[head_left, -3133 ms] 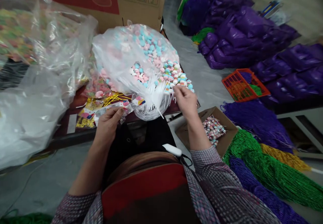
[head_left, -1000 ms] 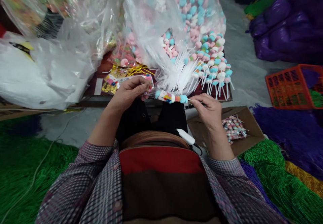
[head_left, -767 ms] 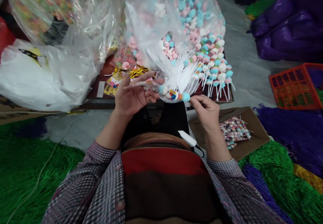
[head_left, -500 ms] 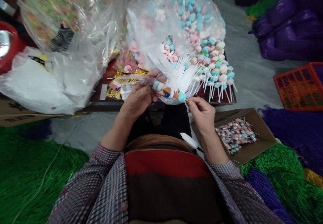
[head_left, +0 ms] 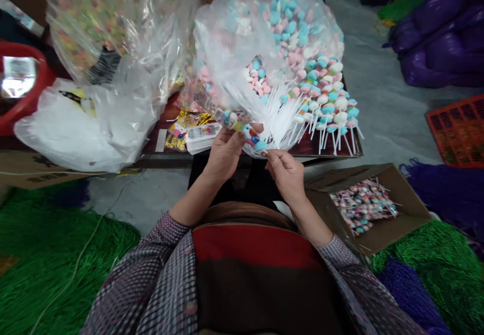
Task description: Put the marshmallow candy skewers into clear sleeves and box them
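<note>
My left hand [head_left: 226, 152] is closed round a candy skewer [head_left: 242, 128] of pink, white and blue pieces, now inside a clear printed wrapper. My right hand [head_left: 284, 170] pinches the skewer's white stick end just right of it, over my lap. Right behind them, a big clear bag of candy skewers [head_left: 264, 53] lies on the low dark table [head_left: 328, 146], its white sticks fanned toward me. A stack of empty wrappers [head_left: 200, 134] and gold twist ties [head_left: 189, 119] lie on the table left of my hands.
A cardboard box [head_left: 397, 224] with wrapped skewers sits on the floor at my right. More clear plastic bags [head_left: 113, 32] pile up at left, by a red container [head_left: 26, 98]. Green bead strands [head_left: 45, 254] and purple ones [head_left: 446, 194] lie on the floor; an orange crate [head_left: 457, 128] stands far right.
Earlier my right hand took a skewer from the bag. Since then it has pushed it into the wrapper held by my left hand, and both hands have come closer together.
</note>
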{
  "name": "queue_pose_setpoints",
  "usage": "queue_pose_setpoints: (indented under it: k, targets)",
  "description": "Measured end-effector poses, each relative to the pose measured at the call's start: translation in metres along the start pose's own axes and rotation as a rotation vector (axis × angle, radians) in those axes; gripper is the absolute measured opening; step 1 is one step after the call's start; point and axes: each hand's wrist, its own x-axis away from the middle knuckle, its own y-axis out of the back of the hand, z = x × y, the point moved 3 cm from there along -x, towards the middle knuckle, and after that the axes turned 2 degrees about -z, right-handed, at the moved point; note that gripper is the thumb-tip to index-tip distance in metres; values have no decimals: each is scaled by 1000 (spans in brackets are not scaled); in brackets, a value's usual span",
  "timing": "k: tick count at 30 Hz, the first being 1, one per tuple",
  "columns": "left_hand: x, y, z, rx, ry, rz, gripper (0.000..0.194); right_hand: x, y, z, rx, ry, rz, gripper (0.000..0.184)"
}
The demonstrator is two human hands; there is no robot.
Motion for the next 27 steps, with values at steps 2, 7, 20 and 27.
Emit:
queue_pose_setpoints:
  k: [2, 7, 20, 27]
  targets:
    - [-1, 0, -5, 5, -6, 27, 46, 0, -3, 4, 1, -1, 63, 39]
    - [0, -5, -4, -67, 11, 75, 38, -2, -13, 12, 5, 18, 120, 44]
    - [-2, -3, -23, -73, 14, 125, 62, -4, -25, 3, -268, -139, 186, 42]
    - [-9, 0, -12, -39, -65, -80, 37, -3, -39, 7, -284, -190, 224, 45]
